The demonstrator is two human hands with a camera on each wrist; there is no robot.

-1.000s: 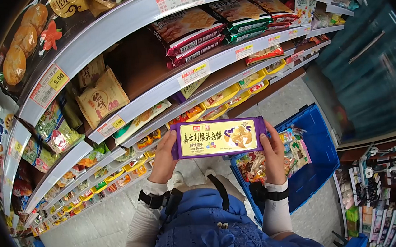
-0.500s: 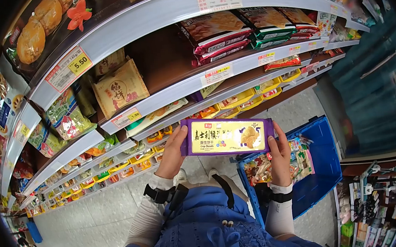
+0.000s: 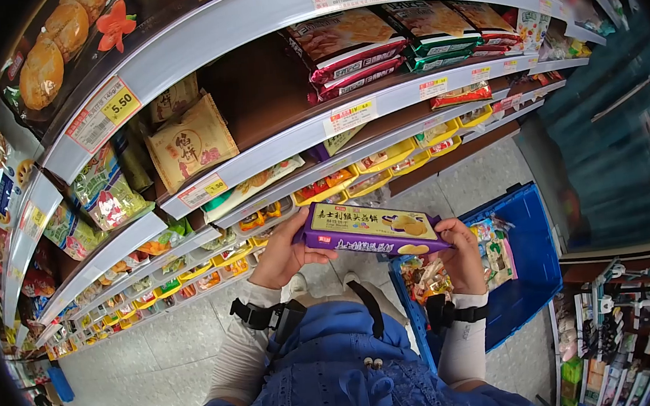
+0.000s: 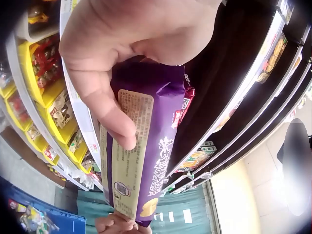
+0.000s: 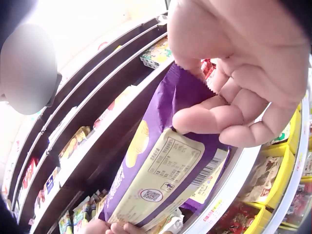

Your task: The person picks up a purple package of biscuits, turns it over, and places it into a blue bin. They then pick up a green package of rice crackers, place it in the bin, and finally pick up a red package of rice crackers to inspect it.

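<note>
Between both hands, in front of the body, is a purple and cream biscuit packet (image 3: 370,228), tilted so its printed side edge shows in the head view. My left hand (image 3: 281,248) grips its left end, with a finger lying along the cream back panel in the left wrist view. At the other end my right hand (image 3: 462,256) pinches the crimped purple wrapper; its fingers (image 5: 209,119) curl under the back beside the barcode. The packet's back, with a text table and a QR code, faces down toward both wrist cameras.
Curved shelves hold stacked biscuit packs (image 3: 349,44), a beige snack bag (image 3: 192,144) and price tags. Lower down run yellow bins (image 3: 387,159) of small packets. A blue basket (image 3: 530,261) with several colourful packs stands on the floor at the right.
The packet has rolled from lying face-up to tilted, bringing its side edge into view, and its right end dips lower. Both hands keep hold of its ends.
</note>
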